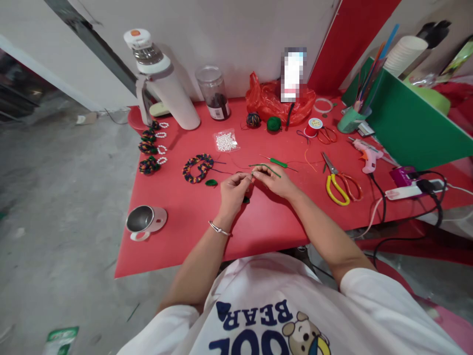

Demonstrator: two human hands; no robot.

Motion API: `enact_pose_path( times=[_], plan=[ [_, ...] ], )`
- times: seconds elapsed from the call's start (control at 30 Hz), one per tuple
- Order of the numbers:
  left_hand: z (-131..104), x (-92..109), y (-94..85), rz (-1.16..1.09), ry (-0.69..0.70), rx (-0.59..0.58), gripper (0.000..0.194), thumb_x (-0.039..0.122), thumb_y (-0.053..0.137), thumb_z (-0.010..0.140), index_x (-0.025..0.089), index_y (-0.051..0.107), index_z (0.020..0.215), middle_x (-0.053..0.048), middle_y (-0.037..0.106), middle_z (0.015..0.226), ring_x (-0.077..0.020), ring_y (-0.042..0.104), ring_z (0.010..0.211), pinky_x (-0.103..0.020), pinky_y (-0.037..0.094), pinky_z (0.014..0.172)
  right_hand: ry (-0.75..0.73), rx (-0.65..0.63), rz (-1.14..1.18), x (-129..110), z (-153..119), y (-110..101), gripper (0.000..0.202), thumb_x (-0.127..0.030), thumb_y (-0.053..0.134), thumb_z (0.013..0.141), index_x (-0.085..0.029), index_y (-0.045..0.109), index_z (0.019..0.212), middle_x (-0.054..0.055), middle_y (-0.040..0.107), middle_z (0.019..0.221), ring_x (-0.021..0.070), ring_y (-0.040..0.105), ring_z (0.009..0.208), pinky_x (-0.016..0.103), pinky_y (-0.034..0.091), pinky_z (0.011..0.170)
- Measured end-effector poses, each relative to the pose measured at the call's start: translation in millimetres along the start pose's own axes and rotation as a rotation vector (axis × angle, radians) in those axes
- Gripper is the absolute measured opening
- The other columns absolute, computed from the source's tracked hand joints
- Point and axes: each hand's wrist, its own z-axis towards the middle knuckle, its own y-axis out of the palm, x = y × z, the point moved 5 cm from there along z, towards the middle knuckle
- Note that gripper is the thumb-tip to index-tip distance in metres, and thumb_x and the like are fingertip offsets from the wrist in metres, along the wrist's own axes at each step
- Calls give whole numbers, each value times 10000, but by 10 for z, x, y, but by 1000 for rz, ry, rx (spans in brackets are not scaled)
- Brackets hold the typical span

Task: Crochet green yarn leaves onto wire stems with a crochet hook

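Note:
My left hand [235, 193] and my right hand [272, 179] meet fingertip to fingertip over the middle of the red table. Both are closed in a pinch. A strand of green yarn [271, 170] runs from the pinch across the back of my right fingers. What my left fingertips grip is too small to make out. Left of my hands lie a small green knitted piece [211, 182] and a multicoloured yarn ring [189, 170]. A green-handled crochet hook [278, 162] rests just beyond my right hand.
Yellow-and-red scissors [337, 189] and a pink glue gun [368, 156] lie to the right. A bag of white beads [226, 141] and a green yarn ball [274, 124] are behind. A steel mug [158, 220] stands at the left, below several yarn-and-bead pieces [148, 165].

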Motion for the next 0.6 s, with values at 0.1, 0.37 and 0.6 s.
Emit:
enact_pose_path(
  times=[0.1,0.37,0.6],
  plan=[
    [-1,-3,-16,4,20,21,178,344,798,719,169,789,752,11,634,577,-59,485,461,-189,407,469,-5,12,-9,25,5,-10,241,-453,692,871,-213,690,892,10,706,858,166,643,847,335,516,868],
    [-22,12,0,-105,-74,44,268,411,809,701,166,745,788,55,533,482,-76,442,382,-205,407,387,9,34,58,20,-11,6,309,-436,749,813,-203,754,1016,52,777,984,173,688,869,353,554,870],
    [-8,24,-10,-30,-5,42,261,405,824,692,163,771,771,26,600,547,-68,484,433,-194,430,428,30,95,-19,-34,-19,-33,250,-426,762,776,-199,763,879,34,780,861,178,682,803,339,543,811]
  ],
)
